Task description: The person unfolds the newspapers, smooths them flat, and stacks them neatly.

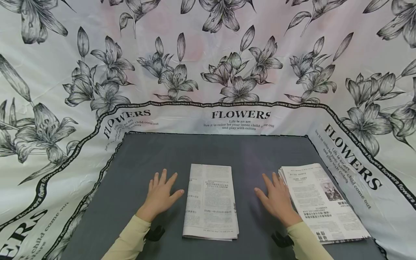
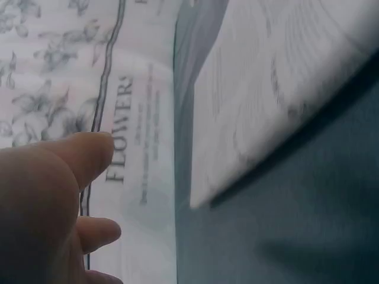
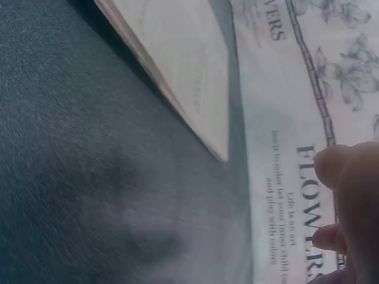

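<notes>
A folded newspaper [image 1: 211, 202] lies upright in the middle of the dark grey table, between the two hands. To its left, my left hand [image 1: 160, 196] is held with fingers spread and thumb pointing toward the paper, holding nothing. On the other side, my right hand [image 1: 276, 198] has its fingers extended and spread, also holding nothing. Its outer edge overlaps the left edge of a second stack of folded newspaper [image 1: 325, 202] in the head view. In the left wrist view the middle newspaper [image 2: 260, 89] shows beyond the thumb; the right wrist view shows its other long edge [image 3: 189, 77].
The dark grey tabletop [image 1: 156, 151] is bordered by a white cloth [image 1: 182, 119] printed with black flowers and lettering, which rises at the back and sides. A black wrist strap part [image 1: 155, 233] sits beneath the left wrist, and another [image 1: 281, 239] beneath the right.
</notes>
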`<state>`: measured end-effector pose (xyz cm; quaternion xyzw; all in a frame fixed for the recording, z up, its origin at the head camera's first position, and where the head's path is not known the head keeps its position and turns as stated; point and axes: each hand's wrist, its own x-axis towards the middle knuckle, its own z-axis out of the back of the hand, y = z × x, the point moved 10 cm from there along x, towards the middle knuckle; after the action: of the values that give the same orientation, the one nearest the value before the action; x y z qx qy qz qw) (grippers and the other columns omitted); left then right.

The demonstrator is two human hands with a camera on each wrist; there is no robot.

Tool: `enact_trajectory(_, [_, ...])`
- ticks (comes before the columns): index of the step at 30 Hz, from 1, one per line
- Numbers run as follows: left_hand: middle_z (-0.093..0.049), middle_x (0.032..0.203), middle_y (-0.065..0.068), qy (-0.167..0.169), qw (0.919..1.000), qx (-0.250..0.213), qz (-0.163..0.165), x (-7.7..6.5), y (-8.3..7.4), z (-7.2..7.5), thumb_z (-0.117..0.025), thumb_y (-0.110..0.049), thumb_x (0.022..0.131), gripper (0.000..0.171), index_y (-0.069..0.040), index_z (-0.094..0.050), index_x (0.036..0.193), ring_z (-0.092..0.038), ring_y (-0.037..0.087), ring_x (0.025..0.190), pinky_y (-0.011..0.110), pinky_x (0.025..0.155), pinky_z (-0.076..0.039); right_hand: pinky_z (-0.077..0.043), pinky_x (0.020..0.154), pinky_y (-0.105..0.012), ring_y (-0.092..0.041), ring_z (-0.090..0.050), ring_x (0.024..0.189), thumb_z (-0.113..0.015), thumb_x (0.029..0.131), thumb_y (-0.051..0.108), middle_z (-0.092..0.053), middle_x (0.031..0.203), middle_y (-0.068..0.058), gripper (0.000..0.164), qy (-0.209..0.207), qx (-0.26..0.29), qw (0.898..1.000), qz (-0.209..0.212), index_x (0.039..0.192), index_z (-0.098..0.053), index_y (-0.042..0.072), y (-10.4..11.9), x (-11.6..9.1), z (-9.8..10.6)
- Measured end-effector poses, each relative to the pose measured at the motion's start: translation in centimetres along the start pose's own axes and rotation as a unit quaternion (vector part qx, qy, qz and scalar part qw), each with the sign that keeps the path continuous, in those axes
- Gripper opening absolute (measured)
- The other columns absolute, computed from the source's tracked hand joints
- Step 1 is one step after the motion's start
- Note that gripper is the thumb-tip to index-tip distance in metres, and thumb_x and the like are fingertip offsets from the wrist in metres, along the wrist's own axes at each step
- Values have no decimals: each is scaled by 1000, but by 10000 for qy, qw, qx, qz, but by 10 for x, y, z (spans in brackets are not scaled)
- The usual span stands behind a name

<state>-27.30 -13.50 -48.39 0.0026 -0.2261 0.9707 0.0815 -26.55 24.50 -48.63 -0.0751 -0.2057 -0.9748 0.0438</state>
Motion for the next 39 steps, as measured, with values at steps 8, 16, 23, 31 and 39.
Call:
enact_trajectory(8, [-31, 162, 31, 295, 9982, 132, -501, 4, -46, -36, -72, -43, 92, 69, -9, -52, 150, -22, 58, 150, 73, 118, -22, -31, 109, -77, -66, -34, 139, -66, 97, 33, -34, 153, -43, 65, 145, -96, 9997, 168, 148, -48, -3, -1, 16, -29])
enact_trajectory(16, [-33, 163, 23, 1115, 9831, 541, -1347, 0, -112, -96, -69, -55, 91, 72, -17, -52, 150, -27, 51, 152, 67, 119, -28, -30, 109, -78, -59, -32, 143, -63, 98, 37, -34, 156, -38, 66, 424, -383, 9982, -201, 149, -48, -1, -18, 37, -57])
enact_trajectory(23, [-33, 164, 19, 1448, 9754, 703, -1507, -5, -131, -121, -82, -64, 74, 93, -24, -49, 152, -29, 51, 151, 69, 114, -32, -29, 108, -79, -58, -33, 141, -65, 96, 37, -39, 152, -36, 64, 534, -322, 9970, -467, 146, -51, -1, -25, 35, -77])
enact_trajectory(31, [-32, 165, 16, 1857, 9636, 1030, -1623, -21, -139, -140, -90, -66, 60, 110, -30, -46, 153, -30, 50, 149, 73, 110, -32, -29, 108, -78, -55, -36, 140, -66, 95, 36, -43, 150, -35, 62, 383, -354, 9975, -472, 143, -55, -1, -23, 35, -73])
enact_trajectory(39, [-42, 159, 14, 1774, 9645, 877, -1747, -23, -138, -148, -89, -57, 68, 88, -30, -56, 145, -36, 48, 147, 73, 107, -36, -30, 108, -78, -55, -36, 141, -66, 96, 36, -42, 151, -35, 61, 460, -410, 9972, -429, 143, -55, -1, -24, 32, -76])
